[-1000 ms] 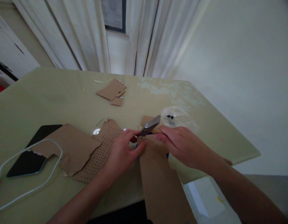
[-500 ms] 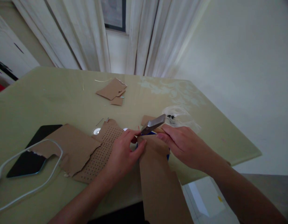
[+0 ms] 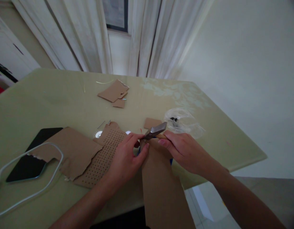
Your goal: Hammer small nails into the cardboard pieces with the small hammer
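A small pin-like thing, too small to be made out clearly, was pinched at the top end of a long card strip [image 3: 161,187] just right of the frame's centre; whether it was a nail could not be told. The strip ran from there down to the bottom edge of the frame, past the worktop [image 3: 53,98] edge, with something blue showing beneath it.

The likeliest mishap was judged to be a blow on the fingertips: the hammer [image 3: 155,130] head was held just above and touching-close to the left hand [image 3: 124,159], so a slightly off strike could have landed on thumb or forefinger. A glancing hit could also have bent the pin or let it skip away. The overhanging strip could have slid under a blow, since little seemed to weigh it down.

The left grip was clenched to a fine pinch, thumb and forefinger nearly met on the pin. The right hand [image 3: 185,152] was wrapped tight round the hammer's wooden handle, close up to the head.

Left of the hands lay a perforated card [image 3: 104,157] and a torn card [image 3: 72,149], then a phone [image 3: 30,162] crossed by a white cable [image 3: 53,178]. A plastic bag [image 3: 185,122] was seen upper right of the hands, card scraps [image 3: 114,92] farther up.
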{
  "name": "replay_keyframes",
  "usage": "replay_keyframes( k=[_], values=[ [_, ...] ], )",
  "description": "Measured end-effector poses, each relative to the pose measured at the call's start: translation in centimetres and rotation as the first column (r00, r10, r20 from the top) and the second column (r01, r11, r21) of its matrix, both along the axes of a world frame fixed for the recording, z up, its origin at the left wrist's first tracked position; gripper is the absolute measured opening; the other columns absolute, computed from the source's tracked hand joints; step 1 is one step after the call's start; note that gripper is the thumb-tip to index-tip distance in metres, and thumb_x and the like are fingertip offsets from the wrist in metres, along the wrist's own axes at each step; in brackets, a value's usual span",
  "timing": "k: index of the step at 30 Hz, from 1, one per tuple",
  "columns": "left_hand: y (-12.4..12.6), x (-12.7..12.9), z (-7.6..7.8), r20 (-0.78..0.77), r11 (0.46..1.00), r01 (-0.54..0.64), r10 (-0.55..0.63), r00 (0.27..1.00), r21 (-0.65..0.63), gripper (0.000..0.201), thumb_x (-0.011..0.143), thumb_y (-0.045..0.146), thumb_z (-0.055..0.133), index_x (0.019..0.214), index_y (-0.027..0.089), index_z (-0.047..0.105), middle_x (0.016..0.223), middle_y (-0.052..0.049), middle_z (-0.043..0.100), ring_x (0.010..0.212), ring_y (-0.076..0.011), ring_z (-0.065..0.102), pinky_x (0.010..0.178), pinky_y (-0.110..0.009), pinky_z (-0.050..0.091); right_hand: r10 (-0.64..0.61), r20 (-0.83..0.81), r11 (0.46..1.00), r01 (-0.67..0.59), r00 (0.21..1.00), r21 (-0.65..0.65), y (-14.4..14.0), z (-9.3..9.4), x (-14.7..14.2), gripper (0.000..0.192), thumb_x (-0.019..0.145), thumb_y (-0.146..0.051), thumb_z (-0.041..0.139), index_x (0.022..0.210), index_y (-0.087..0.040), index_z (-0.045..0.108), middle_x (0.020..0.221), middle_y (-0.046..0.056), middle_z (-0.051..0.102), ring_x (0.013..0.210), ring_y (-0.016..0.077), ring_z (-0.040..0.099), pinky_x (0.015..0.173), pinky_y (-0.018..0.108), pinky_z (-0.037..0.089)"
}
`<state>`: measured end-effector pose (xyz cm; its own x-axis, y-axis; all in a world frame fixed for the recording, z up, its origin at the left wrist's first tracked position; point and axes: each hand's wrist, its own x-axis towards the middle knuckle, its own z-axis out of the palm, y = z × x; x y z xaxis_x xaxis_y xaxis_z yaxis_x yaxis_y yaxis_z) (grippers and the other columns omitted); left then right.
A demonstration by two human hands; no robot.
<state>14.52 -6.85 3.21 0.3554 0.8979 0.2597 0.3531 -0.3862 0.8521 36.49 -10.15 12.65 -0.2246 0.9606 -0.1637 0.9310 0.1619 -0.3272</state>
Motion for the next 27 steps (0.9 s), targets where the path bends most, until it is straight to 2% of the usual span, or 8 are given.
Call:
replay_keyframes(
  k=[5,8,11,15,21,27],
  values=[
    [0.0,0.1,-0.2,-0.020,1.000,-0.011,0.011,1.000,-0.016,0.020,0.102,0.032,0.070,0.119,0.022,0.075,0.103,-0.004,0.074,0.088,-0.0197,0.069,0.082,-0.034,0.054,-0.043,-0.033,0.998,0.044,0.999,0.036,-0.6,1.0,0.3,0.038,0.119,-0.039,0.041,0.104,-0.019,0.069,0.093,0.009,0.079,0.084,0.0254,0.075,0.074,0.033,0.042],
    [0.0,0.0,-0.3,-0.036,1.000,-0.011,0.010,0.999,-0.022,0.019,0.103,0.033,0.069,0.116,0.021,0.075,0.104,-0.004,0.074,0.088,-0.0200,0.069,0.082,-0.034,0.053,-0.020,-0.030,0.996,0.022,0.999,0.086,-0.8,1.6,0.0,0.039,0.120,-0.041,0.040,0.104,-0.020,0.068,0.089,0.007,0.078,0.080,0.0241,0.074,0.073,0.033,0.041],
    [0.1,0.0,-0.3,-0.047,1.000,-0.005,0.004,0.999,-0.029,0.017,0.103,0.033,0.070,0.114,0.021,0.075,0.103,-0.005,0.074,0.088,-0.0206,0.068,0.081,-0.035,0.053,0.029,0.045,0.997,-0.032,0.999,0.075,-0.5,1.3,-0.4,0.037,0.120,-0.040,0.040,0.110,-0.019,0.069,0.094,0.009,0.080,0.083,0.0250,0.075,0.071,0.033,0.038],
    [0.2,0.0,-0.4,-0.017,0.999,0.010,-0.010,1.000,-0.040,0.016,0.102,0.030,0.070,0.115,0.022,0.075,0.102,-0.004,0.075,0.089,-0.0209,0.069,0.082,-0.036,0.053,0.099,0.202,0.994,-0.107,0.974,0.033,0.2,0.6,-0.6,0.039,0.120,-0.040,0.041,0.105,-0.018,0.070,0.094,0.012,0.080,0.081,0.0267,0.074,0.068,0.035,0.033],
    [0.1,-0.1,-0.4,-0.037,0.999,-0.008,0.007,0.999,-0.037,0.020,0.102,0.037,0.070,0.113,0.022,0.075,0.101,-0.005,0.076,0.088,-0.0225,0.070,0.082,-0.037,0.054,0.029,0.084,0.999,-0.033,0.996,0.042,0.2,1.3,-0.2,0.037,0.121,-0.041,0.042,0.109,-0.018,0.069,0.095,0.009,0.080,0.084,0.0256,0.075,0.071,0.034,0.036],
    [0.1,-0.1,-0.5,-0.009,0.999,-0.022,0.022,1.000,-0.044,0.022,0.100,0.033,0.072,0.118,0.023,0.076,0.101,-0.005,0.078,0.085,-0.0218,0.071,0.080,-0.036,0.055,0.116,0.166,0.993,-0.118,0.979,0.000,0.5,0.7,-0.2,0.039,0.121,-0.040,0.041,0.108,-0.017,0.070,0.098,0.011,0.080,0.086,0.0265,0.074,0.070,0.035,0.035]
  ],
)
